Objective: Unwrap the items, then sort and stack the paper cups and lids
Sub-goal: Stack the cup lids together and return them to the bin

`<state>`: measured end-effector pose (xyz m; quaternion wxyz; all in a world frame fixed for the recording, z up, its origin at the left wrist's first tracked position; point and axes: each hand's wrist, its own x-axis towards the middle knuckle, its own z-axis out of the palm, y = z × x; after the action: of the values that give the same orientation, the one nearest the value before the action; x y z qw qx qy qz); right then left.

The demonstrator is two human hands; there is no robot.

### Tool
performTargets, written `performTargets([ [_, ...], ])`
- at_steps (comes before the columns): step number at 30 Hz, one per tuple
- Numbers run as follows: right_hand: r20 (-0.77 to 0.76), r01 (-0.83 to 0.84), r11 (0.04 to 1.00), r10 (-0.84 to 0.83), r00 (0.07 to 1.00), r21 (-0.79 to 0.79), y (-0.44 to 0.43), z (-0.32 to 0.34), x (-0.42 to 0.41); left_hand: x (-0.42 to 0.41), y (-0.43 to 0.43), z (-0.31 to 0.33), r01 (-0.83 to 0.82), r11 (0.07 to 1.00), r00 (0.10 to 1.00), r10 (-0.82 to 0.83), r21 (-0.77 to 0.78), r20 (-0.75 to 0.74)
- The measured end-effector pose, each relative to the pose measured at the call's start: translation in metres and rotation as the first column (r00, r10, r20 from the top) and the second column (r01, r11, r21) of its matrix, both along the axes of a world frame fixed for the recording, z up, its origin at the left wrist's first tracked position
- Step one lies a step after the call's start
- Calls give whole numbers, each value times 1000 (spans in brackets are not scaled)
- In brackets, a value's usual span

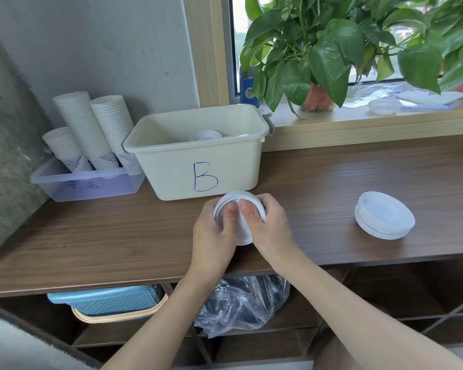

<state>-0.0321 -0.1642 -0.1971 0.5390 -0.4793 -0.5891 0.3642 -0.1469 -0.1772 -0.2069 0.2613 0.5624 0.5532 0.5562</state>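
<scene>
Left hand (pixel 214 231): fingers curled round the left edge of the held lids (pixel 237 196), thumb on their face.
Right hand (pixel 271 225): grips the right edge, thumb beside the other thumb.
Held lids: white stack, tilted, over the table (pixel 91 236), at 6 o'clock from the bin (pixel 171 169) marked B.
Loose lids (pixel 384 215): stacked on the table, 3 o'clock from the hands, well apart.
Cups (pixel 91 129): leaning stacks in a clear tray (pixel 86 186), 10 o'clock.

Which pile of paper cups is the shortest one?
The leftmost stack in the clear tray. Its top sits well below the middle stack and the right stack beside it.
</scene>
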Motion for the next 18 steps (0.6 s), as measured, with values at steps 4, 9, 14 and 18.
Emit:
performTargets([
  [4, -12, 16, 999, -16, 1000, -40, -1, 3, 2, 1, -5, 8, 137, 991, 984, -136, -6, 115],
  [9, 47, 5, 996, -1, 999, -88, -14, 10, 11, 8, -6, 10, 121, 993, 989, -122, 12, 81],
  [14, 103, -138, 978, 156, 982, -159, -29, 26, 40, 16, -9, 11, 163, 987, 976, -159, -12, 151],
  [18, 192, 30, 999, -24, 981, -27, -37, 33, 77, 36, -7, 8, 114, 990, 980, -99, -78, 172],
])
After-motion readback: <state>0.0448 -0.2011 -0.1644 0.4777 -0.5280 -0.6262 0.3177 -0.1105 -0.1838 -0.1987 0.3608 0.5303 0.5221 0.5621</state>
